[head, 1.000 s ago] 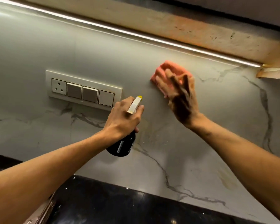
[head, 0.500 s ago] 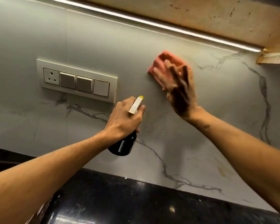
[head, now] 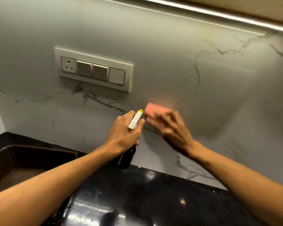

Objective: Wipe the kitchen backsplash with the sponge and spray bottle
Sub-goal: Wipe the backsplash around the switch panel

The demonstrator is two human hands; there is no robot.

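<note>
Close together, left hand (head: 122, 132) gripping spray bottle (head: 124, 158), right hand (head: 175, 131) flat, pressing sponge (head: 153, 110) on backsplash (head: 170, 54).

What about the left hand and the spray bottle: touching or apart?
Touching. The head view shows the left hand gripping the spray bottle round its neck.

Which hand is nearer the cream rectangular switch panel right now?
Left. The left hand, gripping the dark spray bottle, is below the cream switch panel, near its right end; the right hand, on the pink sponge, is farther right.
</note>
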